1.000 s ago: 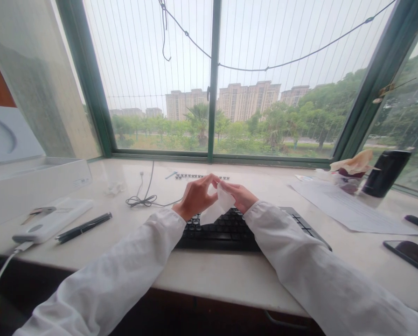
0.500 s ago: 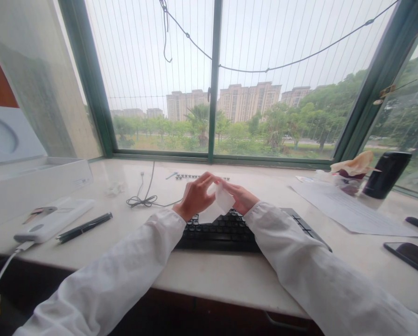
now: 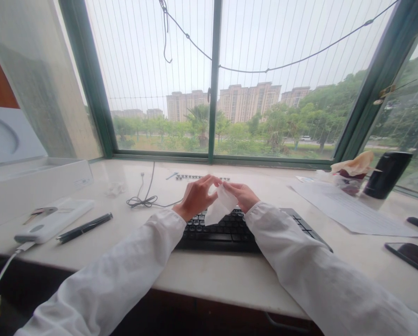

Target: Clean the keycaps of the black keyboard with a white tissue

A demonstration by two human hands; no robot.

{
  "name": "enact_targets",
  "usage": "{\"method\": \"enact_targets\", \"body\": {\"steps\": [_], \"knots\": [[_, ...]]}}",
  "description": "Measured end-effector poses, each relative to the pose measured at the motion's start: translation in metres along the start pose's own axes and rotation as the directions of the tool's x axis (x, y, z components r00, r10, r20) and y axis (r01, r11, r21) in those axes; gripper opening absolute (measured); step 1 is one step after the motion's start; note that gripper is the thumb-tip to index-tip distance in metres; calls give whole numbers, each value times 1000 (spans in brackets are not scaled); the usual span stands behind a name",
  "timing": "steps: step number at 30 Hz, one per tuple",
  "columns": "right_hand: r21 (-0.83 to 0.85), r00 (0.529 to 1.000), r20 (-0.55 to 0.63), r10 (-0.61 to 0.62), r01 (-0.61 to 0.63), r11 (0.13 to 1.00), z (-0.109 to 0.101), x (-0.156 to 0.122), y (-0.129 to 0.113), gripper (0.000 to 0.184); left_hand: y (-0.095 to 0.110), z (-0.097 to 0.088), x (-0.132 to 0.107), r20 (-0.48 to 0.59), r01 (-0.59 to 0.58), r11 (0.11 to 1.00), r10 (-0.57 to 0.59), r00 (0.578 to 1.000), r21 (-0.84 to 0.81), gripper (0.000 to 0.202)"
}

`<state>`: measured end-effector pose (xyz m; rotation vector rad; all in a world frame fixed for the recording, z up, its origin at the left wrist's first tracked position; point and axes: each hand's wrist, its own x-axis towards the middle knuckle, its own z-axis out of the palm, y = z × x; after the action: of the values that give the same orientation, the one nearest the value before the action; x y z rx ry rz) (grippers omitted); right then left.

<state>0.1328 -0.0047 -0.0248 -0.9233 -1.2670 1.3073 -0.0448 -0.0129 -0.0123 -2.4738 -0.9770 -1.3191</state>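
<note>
My left hand (image 3: pixel 196 197) and my right hand (image 3: pixel 243 195) meet above a black keyboard (image 3: pixel 230 229) on the pale desk. Both pinch a white wipe (image 3: pixel 219 206) between their fingertips, and it hangs down over the keys. White sleeves cover both forearms. A row of small dark keycaps (image 3: pixel 195 177) lies on the desk just beyond the hands.
At left lie a black pen (image 3: pixel 83 227), a white power bank (image 3: pixel 53 220) with keys, a white box (image 3: pixel 34 184) and a coiled cable (image 3: pixel 141 201). At right are paper sheets (image 3: pixel 349 209), a black cup (image 3: pixel 386 174), a crumpled bag (image 3: pixel 352 166) and a phone (image 3: pixel 410 256).
The wipe has been shifted between the fingertips and now hangs a little lower and more spread over the keyboard. Both hands stay in about the same place.
</note>
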Motion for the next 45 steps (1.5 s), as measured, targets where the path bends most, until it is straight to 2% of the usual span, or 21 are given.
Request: {"method": "enact_targets", "body": {"steps": [9, 20, 22, 24, 28, 32, 33, 35, 37, 39, 42, 45], "knots": [[-233, 991, -126, -50, 19, 972, -4, 1, 0, 54, -4, 3, -3, 26, 26, 999, -27, 999, 47, 12], [-341, 983, -149, -107, 51, 939, -2, -3, -2, 53, -3, 4, -3, 31, 17, 998, -18, 999, 57, 17], [-368, 976, -182, -118, 43, 929, -3, -2, 0, 53, -3, 3, -2, 25, 24, 998, -26, 999, 63, 16], [-418, 951, -276, -143, 15, 908, -7, 1, 1, 52, -3, 2, -2, 23, 35, 997, -36, 999, 62, 16], [-547, 852, -463, -245, -57, 835, -29, 7, -4, 49, -2, 0, 0, 12, 44, 998, -45, 999, 48, 17], [-614, 697, -612, -374, -120, 781, -51, 11, -14, 41, -1, 0, 0, 11, 41, 998, -42, 999, 44, 16], [-623, 677, -621, -396, -119, 773, -54, 11, -15, 40, -2, 0, 0, 13, 41, 998, -42, 999, 42, 16], [-634, 687, -607, -398, -117, 765, -56, 12, -14, 41, -2, 0, 0, 13, 40, 998, -41, 999, 40, 15], [-665, 737, -557, -383, -119, 737, -51, 11, -11, 45, -2, 0, 0, 8, 38, 998, -39, 999, 44, 14], [-753, 765, -468, -443, -82, 653, -41, 9, -8, 52, -2, 0, 0, 4, 34, 998, -35, 999, 57, 13], [-887, 743, -262, -616, 66, 458, -24, 3, -5, 50, -3, -1, 2, 9, 18, 997, -18, 1000, 77, 12], [-904, 742, -106, -662, 206, 375, -10, -4, -7, 38, -6, -6, 5, 43, -16, 995, 12, 999, 99, 13]]}}
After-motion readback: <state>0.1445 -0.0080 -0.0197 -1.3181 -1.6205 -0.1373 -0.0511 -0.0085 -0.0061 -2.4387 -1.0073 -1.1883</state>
